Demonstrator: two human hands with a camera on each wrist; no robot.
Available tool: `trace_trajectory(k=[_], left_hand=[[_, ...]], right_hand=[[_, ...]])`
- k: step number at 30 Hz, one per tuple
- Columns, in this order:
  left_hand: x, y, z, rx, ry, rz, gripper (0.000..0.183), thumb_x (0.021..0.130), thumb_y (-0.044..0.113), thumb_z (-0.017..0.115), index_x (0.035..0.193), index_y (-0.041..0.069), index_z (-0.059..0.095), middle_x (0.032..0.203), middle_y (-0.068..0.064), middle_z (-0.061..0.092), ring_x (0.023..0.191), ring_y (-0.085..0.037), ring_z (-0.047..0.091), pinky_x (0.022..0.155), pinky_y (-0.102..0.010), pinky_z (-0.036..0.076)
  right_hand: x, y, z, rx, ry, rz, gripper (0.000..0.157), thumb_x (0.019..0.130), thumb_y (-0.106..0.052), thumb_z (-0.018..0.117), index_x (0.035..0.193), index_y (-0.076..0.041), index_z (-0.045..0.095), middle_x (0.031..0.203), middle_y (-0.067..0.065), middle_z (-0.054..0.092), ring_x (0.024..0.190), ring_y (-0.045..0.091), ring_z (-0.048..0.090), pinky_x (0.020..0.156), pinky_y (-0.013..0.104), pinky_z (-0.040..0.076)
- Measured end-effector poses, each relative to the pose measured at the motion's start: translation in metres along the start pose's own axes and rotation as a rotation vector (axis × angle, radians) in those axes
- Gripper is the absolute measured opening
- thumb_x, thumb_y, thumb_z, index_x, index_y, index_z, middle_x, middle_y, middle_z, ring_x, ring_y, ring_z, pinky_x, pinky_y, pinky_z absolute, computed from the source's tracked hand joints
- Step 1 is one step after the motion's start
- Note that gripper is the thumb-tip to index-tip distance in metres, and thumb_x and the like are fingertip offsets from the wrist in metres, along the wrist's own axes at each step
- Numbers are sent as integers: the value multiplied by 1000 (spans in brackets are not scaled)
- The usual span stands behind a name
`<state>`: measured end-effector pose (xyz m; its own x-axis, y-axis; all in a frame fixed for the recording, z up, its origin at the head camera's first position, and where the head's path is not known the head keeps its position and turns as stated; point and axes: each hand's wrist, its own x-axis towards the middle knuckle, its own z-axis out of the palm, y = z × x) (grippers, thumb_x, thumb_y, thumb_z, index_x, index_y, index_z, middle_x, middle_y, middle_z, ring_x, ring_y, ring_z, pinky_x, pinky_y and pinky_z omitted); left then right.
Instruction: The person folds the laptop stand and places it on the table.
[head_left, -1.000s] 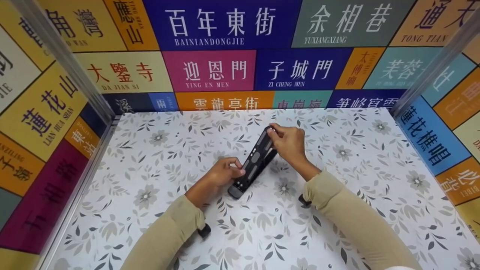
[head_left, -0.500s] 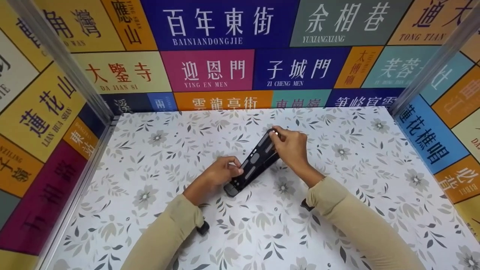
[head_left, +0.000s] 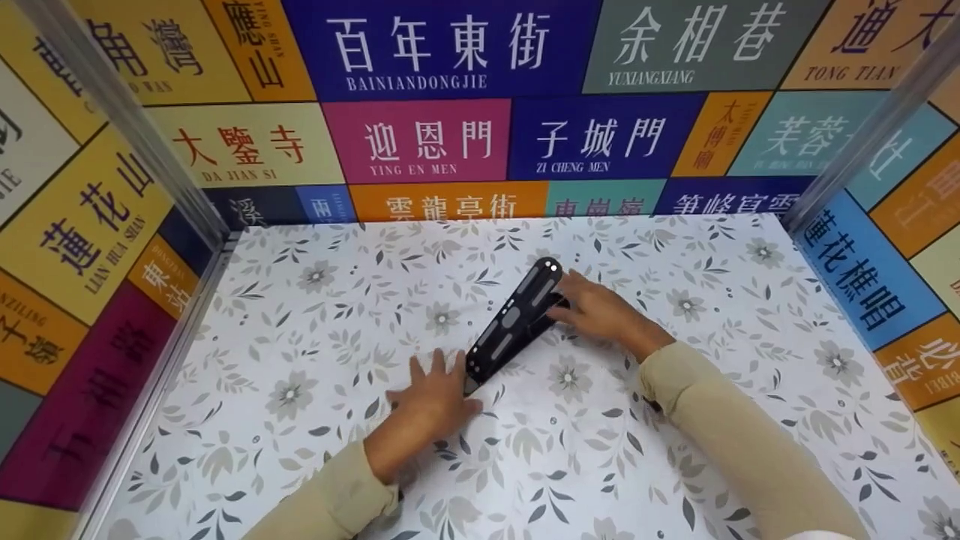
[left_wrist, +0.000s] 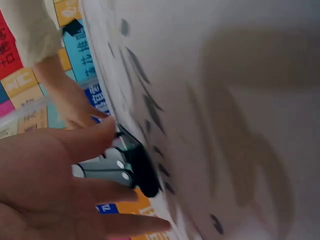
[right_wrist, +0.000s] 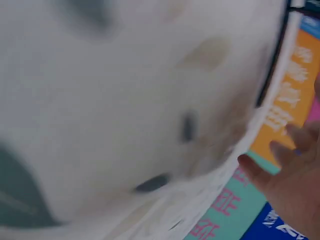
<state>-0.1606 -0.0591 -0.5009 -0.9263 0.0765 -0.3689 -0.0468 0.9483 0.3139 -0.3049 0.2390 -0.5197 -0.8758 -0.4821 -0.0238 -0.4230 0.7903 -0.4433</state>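
Observation:
A long black hinged stand (head_left: 511, 318) with grey pads sits slantwise on the tabletop in the head view, its upper arm raised from the lower bar in a narrow V. Beside the near, hinged end is my left hand (head_left: 433, 397), fingers spread; in the left wrist view the stand's dark end (left_wrist: 142, 172) shows just past the thumb and fingers of that hand (left_wrist: 60, 175). My right hand (head_left: 604, 309) is next to the raised far end, fingers extended and partly spread. In the right wrist view, the right hand's fingers (right_wrist: 255, 172) hold nothing. Whether either hand touches the stand I cannot tell.
A white tabletop (head_left: 300, 450) with a grey leaf and flower print lies under everything. Colourful sign-printed panels (head_left: 420, 142) enclose its back and both sides, with clear corner strips (head_left: 862, 127) between them.
Both hands have let go of the stand. The left hand has drawn down to its hinged end and spread its fingers; the right has slipped right, off the raised end, which stays up.

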Motion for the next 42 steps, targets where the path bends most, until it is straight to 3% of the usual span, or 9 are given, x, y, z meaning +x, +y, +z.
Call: trace_trajectory(k=[1,4,9,14,19,23,32,36,42], left_hand=[[-3,2,1,14,-27,-36,82,96,54,62,163,24,26,171,-11,18,154,-50,14,100,-87,28],[-7,5,2,42,-50,-100,77,99,55,58,163,27,26,172,-10,14,154,-51,13,100,-87,30],[-4,8,4,73,-38,-148,65,102,45,57,161,31,32,170,-12,20,152,-53,21,100,-84,33],[2,12,6,85,-7,-150,57,104,36,56,158,27,39,167,-16,28,149,-55,26,102,-85,30],[3,14,6,106,1,-142,52,106,31,52,157,25,41,165,-19,31,149,-55,26,103,-85,28],[5,14,2,86,-4,-129,49,107,25,49,156,22,44,165,-21,31,149,-54,27,103,-86,27],[12,12,-7,114,-31,-121,49,105,14,48,154,23,48,168,-15,26,152,-53,21,104,-86,25],[17,9,-11,109,-59,-109,57,102,5,48,155,24,45,169,-14,23,152,-54,19,104,-87,22],[31,-2,-22,28,-109,-116,54,105,16,45,157,31,41,172,-8,16,153,-52,14,107,-87,16]], right_hand=[[0,5,2,-27,-51,-5,76,102,-53,56,160,-11,32,166,16,29,156,36,23,126,54,22],[1,14,4,-96,-121,-27,77,97,-58,61,159,-20,37,167,10,30,155,34,27,125,55,26],[5,15,5,-162,-88,-90,67,96,-58,62,152,-25,49,159,19,40,141,41,48,116,56,40],[6,10,4,-153,-67,-55,63,95,-57,64,147,-23,56,156,25,44,132,46,54,112,56,44],[6,6,3,-131,-80,17,65,94,-59,64,149,-25,54,157,23,43,132,44,52,113,56,42],[5,4,4,-136,-72,16,63,95,-56,66,149,-27,53,156,24,44,131,44,53,113,57,43],[-1,-3,4,-162,-23,-34,63,93,-50,71,146,-19,57,144,30,54,115,49,62,105,57,48],[-6,-7,5,-157,-5,-11,63,91,-48,74,143,-16,61,142,27,58,120,50,60,104,57,49],[-16,-15,11,-186,50,40,61,91,-47,75,139,-11,64,135,22,65,115,48,63,99,57,51]])
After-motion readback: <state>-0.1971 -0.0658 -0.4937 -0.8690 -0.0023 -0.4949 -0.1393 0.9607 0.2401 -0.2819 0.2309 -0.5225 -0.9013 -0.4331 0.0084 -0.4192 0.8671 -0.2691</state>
